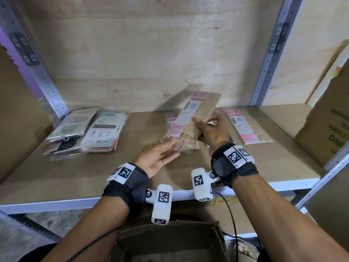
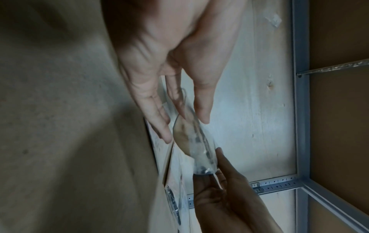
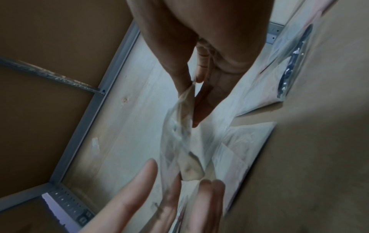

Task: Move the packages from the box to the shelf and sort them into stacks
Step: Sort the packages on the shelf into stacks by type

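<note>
Two hands were up over the shelf (image 1: 273, 167), both on the same clear-wrapped tan package (image 1: 196, 120) with the pink and white label. The right hand (image 1: 211, 132) had its fingers and thumb curled round the package's right edge, gripping it and holding it tilted, top end leaning back toward the plywood wall (image 1: 151, 53). The left hand (image 1: 157, 157) was palm up with straight, relaxed fingers, fingertips just touching the lower plastic end of the package, not gripping anything. From the left wrist view you could see that hand's fingers (image 2: 159, 113) spread and loose next to the clear wrapper (image 2: 193, 141), and the right wrist view showed the right hand's fingers (image 3: 201, 100) pinched on the plastic.

Under the held package, another pink-label package (image 1: 170, 121) lay flat on the shelf, mostly hidden. Well off to the right, a third one (image 1: 247, 127) lay flat on its own. Over on the left side sat a messy stack of green and white packages (image 1: 88, 131), fanned out and overlapping. The cardboard box (image 1: 170, 241) was below the shelf edge, near the person's body, and I couldn't tell what was in it. A bigger printed carton (image 1: 328, 118) stood at the shelf's right end.
</note>
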The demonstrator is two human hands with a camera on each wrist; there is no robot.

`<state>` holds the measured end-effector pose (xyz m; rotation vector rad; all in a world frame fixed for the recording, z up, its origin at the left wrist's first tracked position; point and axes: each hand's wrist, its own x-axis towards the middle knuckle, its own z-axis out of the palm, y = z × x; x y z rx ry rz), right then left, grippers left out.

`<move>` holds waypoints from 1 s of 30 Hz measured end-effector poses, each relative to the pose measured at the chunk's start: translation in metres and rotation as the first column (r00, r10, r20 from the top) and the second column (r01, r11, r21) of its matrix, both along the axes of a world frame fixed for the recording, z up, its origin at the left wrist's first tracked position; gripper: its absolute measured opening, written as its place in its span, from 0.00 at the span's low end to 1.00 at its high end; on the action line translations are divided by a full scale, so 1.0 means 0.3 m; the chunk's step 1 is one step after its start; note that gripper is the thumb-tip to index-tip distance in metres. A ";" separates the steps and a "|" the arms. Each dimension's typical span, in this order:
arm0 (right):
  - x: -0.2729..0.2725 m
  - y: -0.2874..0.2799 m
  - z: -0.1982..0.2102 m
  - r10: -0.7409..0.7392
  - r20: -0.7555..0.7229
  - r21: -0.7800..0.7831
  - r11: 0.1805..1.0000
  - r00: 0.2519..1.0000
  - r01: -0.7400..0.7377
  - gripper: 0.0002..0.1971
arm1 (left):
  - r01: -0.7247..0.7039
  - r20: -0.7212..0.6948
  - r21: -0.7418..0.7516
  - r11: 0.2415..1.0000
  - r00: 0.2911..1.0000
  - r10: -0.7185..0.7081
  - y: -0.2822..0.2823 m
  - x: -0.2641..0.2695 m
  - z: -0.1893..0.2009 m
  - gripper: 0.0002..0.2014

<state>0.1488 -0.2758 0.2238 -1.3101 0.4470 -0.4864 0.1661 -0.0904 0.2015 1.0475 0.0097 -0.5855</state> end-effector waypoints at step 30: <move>0.033 0.089 -0.051 0.085 0.043 0.036 0.996 0.995 -0.086 0.19 | -0.239 -0.126 -0.172 0.956 0.967 0.219 -0.023 -0.035 0.053 0.19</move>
